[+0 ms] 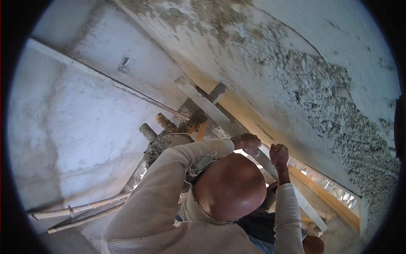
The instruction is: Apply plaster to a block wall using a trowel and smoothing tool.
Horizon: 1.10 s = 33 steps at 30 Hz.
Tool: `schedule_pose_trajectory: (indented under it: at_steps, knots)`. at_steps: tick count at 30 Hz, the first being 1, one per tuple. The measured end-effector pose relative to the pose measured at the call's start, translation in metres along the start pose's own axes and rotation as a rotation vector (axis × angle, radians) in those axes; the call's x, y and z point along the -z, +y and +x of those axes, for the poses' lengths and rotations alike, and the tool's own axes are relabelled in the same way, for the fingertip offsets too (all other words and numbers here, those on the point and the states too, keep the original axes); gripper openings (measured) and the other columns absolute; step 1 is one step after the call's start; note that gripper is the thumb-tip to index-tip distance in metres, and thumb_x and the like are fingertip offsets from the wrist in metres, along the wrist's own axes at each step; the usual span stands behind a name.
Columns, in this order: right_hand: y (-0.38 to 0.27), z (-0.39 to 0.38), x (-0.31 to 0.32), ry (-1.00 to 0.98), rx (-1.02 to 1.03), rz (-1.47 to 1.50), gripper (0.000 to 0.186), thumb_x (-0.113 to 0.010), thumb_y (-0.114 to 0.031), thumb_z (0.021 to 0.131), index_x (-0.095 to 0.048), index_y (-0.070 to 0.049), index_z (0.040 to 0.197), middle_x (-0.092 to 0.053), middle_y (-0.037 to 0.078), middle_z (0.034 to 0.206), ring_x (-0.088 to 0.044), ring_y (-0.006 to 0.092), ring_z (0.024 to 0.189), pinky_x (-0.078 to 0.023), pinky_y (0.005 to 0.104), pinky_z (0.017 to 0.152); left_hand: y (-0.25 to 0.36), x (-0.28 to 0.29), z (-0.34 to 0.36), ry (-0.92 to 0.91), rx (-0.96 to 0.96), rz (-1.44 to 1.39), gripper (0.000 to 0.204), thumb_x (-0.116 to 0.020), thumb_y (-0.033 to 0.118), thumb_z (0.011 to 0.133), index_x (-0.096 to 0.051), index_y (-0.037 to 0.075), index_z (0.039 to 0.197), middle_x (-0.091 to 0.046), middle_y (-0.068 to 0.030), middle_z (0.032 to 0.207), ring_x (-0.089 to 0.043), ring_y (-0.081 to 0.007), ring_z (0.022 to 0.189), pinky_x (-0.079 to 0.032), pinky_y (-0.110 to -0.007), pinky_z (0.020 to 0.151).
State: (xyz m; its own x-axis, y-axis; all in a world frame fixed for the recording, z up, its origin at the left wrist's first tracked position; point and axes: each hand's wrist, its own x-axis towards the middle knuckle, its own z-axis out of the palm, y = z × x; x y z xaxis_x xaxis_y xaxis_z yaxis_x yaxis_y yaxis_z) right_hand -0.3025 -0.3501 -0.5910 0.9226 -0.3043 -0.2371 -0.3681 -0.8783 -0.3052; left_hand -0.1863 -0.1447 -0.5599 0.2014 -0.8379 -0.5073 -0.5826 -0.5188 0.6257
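Neither my left hand nor my right hand is in view. Below me a bald person (224, 188) in a cream long-sleeved top is seen from above. That person's two hands, one (247, 142) beside the other (279, 154), are at a long pale straight board (308, 207) running diagonally along the foot of the rough wall (317, 93); their exact grip is unclear. Left of the board are grey mortar (156, 148) and several short, mortar-caked handles or posts (166, 122).
A long thin batten (93, 72) crosses the pale plastered surface (93, 131) at left. Poles (89, 206) lie at lower left. A yellow timber (338, 203) borders a bright gap at lower right. Rough mortar covers part of the wall on the right.
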Motion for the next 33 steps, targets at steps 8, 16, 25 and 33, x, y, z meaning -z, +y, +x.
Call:
schedule_pose_trajectory:
  at_steps: [8, 16, 25, 33]
  knots:
    - [-0.156, 0.049, 0.135, -0.551, 0.75, -0.251, 0.021, -0.066, -0.01, 0.078, -0.076, -0.004, 0.095, -0.075, 0.019, 0.092, -0.074, 0.0401, 0.088, -0.058, 0.0507, 0.084, 0.025, 0.095, -0.115, 0.272, 0.139, -0.257, 0.031, -0.068, 0.028, 0.092, -0.078, 0.0, 0.096, -0.075, -0.0236, 0.088, -0.073, -0.0388, 0.082, -0.055, -0.048, 0.078]
    - [-0.244, 0.051, 0.211, -0.284, 0.668, 0.291, 0.044, -0.055, -0.028, 0.101, -0.065, -0.002, 0.135, -0.063, 0.024, 0.139, -0.059, 0.039, 0.132, -0.045, 0.0472, 0.114, -0.036, 0.057, -0.077, 0.492, 0.179, -0.656, 0.033, -0.071, 0.032, 0.093, -0.075, 0.002, 0.107, -0.076, -0.0154, 0.094, -0.073, -0.0297, 0.087, -0.056, -0.041, 0.081]
    - [-0.242, 0.068, 0.19, -0.56, 0.625, 0.111, 0.048, -0.043, -0.038, 0.107, -0.07, -0.003, 0.128, -0.071, 0.025, 0.125, -0.064, 0.041, 0.123, -0.047, 0.048, 0.111, -0.095, 0.054, -0.106, 0.707, 0.115, -0.897, 0.036, -0.068, 0.035, 0.098, -0.069, 0.0, 0.108, -0.071, -0.0086, 0.088, -0.068, -0.0143, 0.083, -0.056, -0.032, 0.079]
    - [-0.228, 0.084, 0.204, -0.63, 0.692, -0.19, 0.038, -0.065, -0.04, 0.093, -0.077, -0.004, 0.096, -0.076, 0.022, 0.098, -0.075, 0.0398, 0.099, -0.057, 0.0502, 0.091, 0.012, 0.155, -0.207, 0.711, 0.118, -0.784, 0.028, -0.058, 0.024, 0.105, -0.07, -0.001, 0.102, -0.072, -0.0075, 0.087, -0.068, -0.0152, 0.083, -0.054, -0.033, 0.077]
